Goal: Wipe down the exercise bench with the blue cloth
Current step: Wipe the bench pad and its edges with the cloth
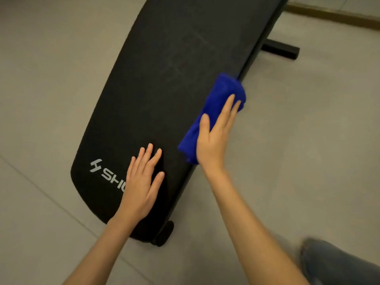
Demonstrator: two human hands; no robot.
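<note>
Pressing down on the cloth (222, 93), the R hand (213, 138) lay flat, fingers straight & nearly together, thumb out to the left; no pinch, just palm pressure. Cloth was a folded blue wad on the right edge of the bench (164, 68) pad, abt midway along the part in view, partly lapping over the side. L hand (141, 186) rested flat w/ fingers spread on the pad beside the logo (102, 171) at the near end, touching pad only, apart from the cloth.

Key relation: pad's long axis ran near-left to far-right, & the cloth's own length lay parallel to it, R fingers pointing up that axis. Faint pale scuffs (185, 54) lay ahead & left of the cloth, toward the pad's middle & far end. R hand was the nearer one to them; L sat well back. So the next stroke prob. needed to go left across the pad or fwd along it, w/ L bracing. Risk: cloth sliding off the edge.
</note>
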